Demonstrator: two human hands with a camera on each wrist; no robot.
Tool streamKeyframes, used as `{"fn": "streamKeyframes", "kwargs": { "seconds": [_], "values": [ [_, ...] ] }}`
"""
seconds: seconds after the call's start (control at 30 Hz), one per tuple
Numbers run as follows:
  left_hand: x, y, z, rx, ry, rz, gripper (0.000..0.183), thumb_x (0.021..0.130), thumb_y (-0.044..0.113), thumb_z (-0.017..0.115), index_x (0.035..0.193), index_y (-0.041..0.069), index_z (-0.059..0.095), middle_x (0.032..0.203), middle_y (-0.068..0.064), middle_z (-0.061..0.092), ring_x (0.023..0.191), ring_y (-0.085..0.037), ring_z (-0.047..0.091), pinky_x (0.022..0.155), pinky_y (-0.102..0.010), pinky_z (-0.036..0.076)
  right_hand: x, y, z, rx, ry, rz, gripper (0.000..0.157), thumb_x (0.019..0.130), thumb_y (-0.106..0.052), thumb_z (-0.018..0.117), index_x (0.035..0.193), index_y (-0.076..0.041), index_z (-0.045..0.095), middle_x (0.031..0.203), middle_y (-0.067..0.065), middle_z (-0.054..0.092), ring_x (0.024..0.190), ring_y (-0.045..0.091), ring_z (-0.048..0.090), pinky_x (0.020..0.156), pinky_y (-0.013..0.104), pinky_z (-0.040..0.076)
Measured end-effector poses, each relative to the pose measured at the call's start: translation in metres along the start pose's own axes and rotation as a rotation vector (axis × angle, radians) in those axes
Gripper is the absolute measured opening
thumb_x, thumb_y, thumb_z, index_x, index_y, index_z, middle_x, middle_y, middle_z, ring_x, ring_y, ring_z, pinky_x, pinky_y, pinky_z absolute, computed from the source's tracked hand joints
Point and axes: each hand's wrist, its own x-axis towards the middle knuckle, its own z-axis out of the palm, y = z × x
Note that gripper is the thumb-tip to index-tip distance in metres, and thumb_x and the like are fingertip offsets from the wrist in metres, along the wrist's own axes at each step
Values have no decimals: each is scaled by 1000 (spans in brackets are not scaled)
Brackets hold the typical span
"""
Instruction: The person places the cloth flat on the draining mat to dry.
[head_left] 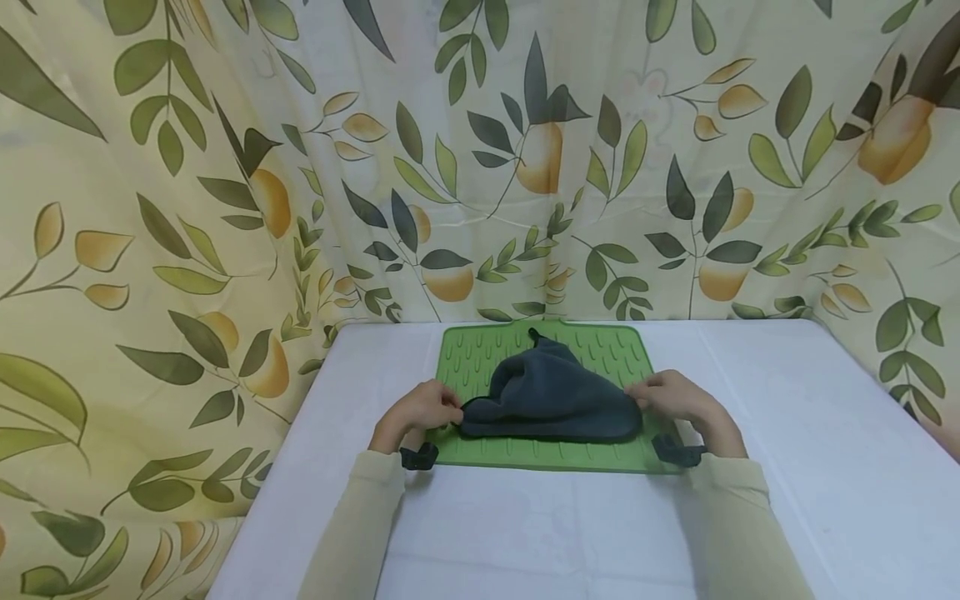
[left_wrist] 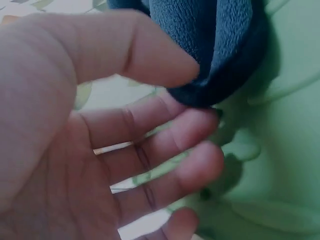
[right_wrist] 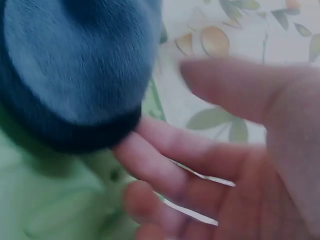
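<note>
A dark blue-grey towel [head_left: 558, 400] with black edging lies in a folded heap on a green ridged mat [head_left: 555, 454]. A small black loop stands at its top. My left hand [head_left: 425, 406] pinches the towel's left corner; in the left wrist view the thumb [left_wrist: 165, 62] is over the edge and the forefinger beneath it. At the right corner is my right hand [head_left: 678, 398]. In the right wrist view its fingertips [right_wrist: 132, 152] touch under the black edge, while the thumb [right_wrist: 225, 82] stands apart from the cloth.
The mat lies on a table with a white cover [head_left: 510, 525]. Behind and to the left hangs a curtain [head_left: 480, 167] printed with leaves and fruit. Black straps [head_left: 678, 450] sit at both wrists, below pale sleeves.
</note>
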Motion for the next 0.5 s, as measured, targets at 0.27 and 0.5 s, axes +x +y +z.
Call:
{"fn": "streamKeyframes", "kwargs": {
  "seconds": [0.27,0.5],
  "values": [
    [6,5,8,-28,83,44,35,101,41,62,88,11,73,73,0,61,64,-14,51,58,-28,40,9,-12,13,-1,93,-18,39,105,-28,51,97,3,73,82,7,61,81,21,52,67,32,40],
    [8,10,13,32,154,52,20,97,28,69,88,13,78,86,1,69,72,-13,53,62,-26,42,12,-9,17,-10,89,-7,25,98,-22,64,99,1,73,98,12,68,91,25,57,72,31,43]
  ]
}}
